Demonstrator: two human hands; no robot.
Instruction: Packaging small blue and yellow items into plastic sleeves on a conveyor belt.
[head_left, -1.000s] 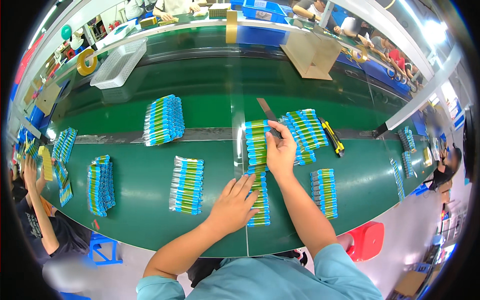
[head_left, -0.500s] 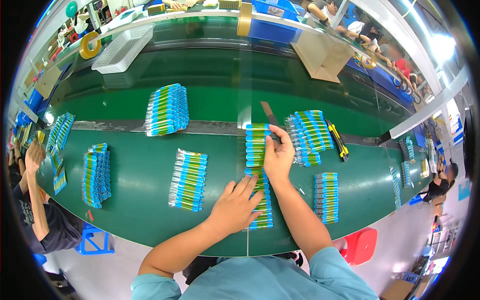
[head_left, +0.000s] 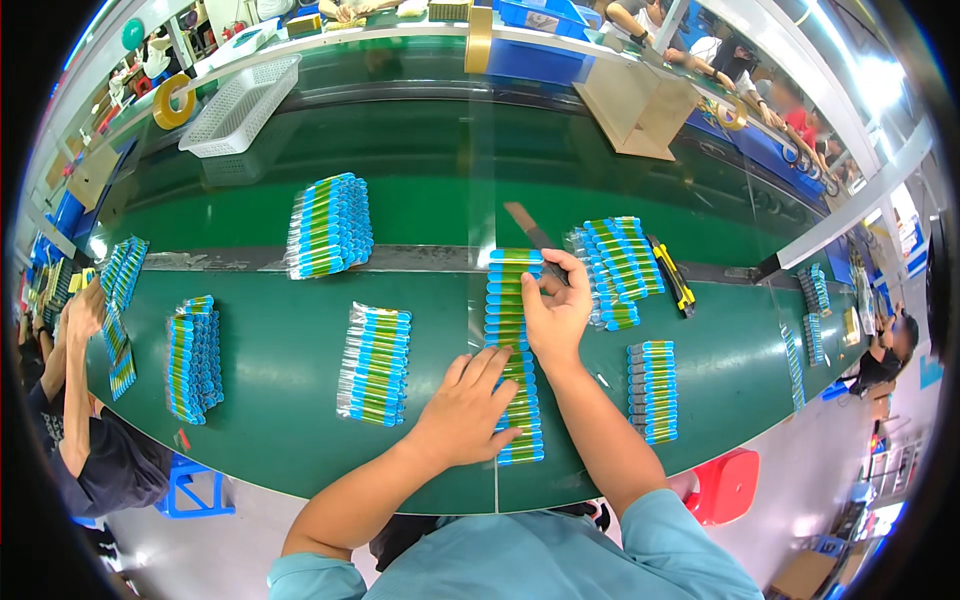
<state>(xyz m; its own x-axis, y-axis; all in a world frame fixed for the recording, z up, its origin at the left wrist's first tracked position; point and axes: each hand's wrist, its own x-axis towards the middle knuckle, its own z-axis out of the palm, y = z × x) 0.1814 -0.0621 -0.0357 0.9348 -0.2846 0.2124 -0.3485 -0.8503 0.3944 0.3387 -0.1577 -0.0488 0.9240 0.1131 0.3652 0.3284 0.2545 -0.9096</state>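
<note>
We see left hand (head_left: 468, 405) unmoved, flat on tube row (head_left: 516, 345) | right hand (head_left: 553, 305) still pinching, seemingly a tube

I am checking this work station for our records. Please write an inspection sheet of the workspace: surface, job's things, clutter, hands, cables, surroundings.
Surface: green table, with a green conveyor belt behind it.
Job's things: long row of green-and-blue tubes under both hands; more tube bundles on the left, on the far left, at the back and on the right.
Clutter: yellow utility knife; white basket; tape roll.
Hands: left hand flat on the row's near end; right hand pinching at its far part.
Cables: nothing seen.
Surroundings: another person's arm at the left; red stool; blue stool.
</note>
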